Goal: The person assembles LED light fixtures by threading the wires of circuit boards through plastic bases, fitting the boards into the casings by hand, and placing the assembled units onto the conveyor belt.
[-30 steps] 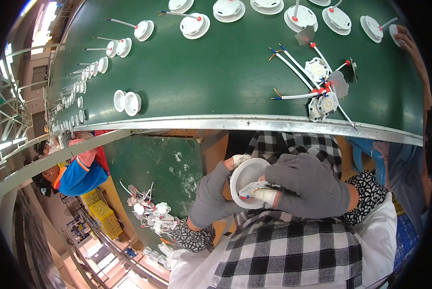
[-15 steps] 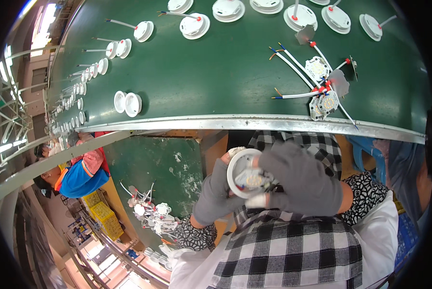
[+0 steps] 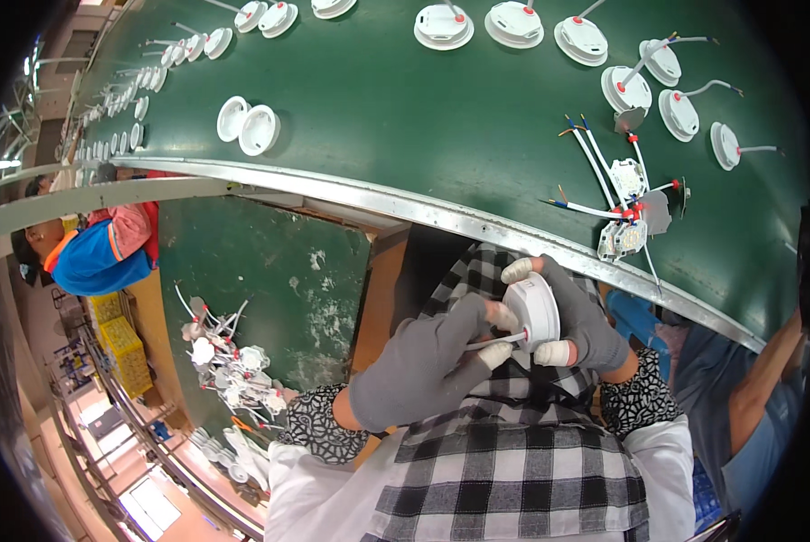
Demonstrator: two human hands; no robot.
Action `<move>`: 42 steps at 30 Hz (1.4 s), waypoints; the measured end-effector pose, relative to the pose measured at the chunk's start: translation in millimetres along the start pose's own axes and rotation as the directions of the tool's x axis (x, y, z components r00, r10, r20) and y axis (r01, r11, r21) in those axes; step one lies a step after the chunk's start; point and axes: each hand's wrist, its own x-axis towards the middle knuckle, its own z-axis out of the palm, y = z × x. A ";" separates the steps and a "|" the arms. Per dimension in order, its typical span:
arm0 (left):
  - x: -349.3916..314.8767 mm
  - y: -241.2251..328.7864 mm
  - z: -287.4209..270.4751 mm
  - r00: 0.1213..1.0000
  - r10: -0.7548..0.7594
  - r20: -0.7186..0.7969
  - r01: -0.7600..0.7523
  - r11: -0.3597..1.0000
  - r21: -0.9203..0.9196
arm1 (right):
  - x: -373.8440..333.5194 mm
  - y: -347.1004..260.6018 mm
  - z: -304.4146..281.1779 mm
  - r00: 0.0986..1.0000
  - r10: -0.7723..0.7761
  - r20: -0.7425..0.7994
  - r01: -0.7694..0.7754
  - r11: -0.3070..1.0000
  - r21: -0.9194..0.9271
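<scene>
The grey-gloved right hand (image 3: 584, 323) has its grip closed on a round white plastic housing (image 3: 535, 309); the grey-gloved left hand (image 3: 423, 363)'s parted fingertips bracket its thin white cable (image 3: 483, 344), grip unclear.

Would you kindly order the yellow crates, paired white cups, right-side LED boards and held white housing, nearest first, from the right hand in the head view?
1. Held white housing: in the right hand.
2. LED boards: ahead, slightly right.
3. White cups: upper left.
4. Yellow crates: far left.

A green bench (image 3: 378, 117) carries white fittings (image 3: 582, 41), wired boards (image 3: 623, 240).
</scene>
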 end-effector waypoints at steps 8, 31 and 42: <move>-0.2 -7.4 -3.7 0.999 0.004 0.035 -0.008 0.994 0.111 | 5.4 11.5 3.7 0.996 -0.087 0.027 0.086 0.995 0.050; -42.0 -79.5 27.7 0.999 0.040 0.016 -0.024 0.822 -0.568 | -24.8 -30.8 38.0 0.934 -0.346 0.087 0.255 0.477 -0.841; -29.6 -44.3 31.5 0.996 0.021 0.089 0.016 0.916 -0.400 | -26.9 -30.2 39.4 0.901 -0.373 0.222 0.314 0.208 -0.926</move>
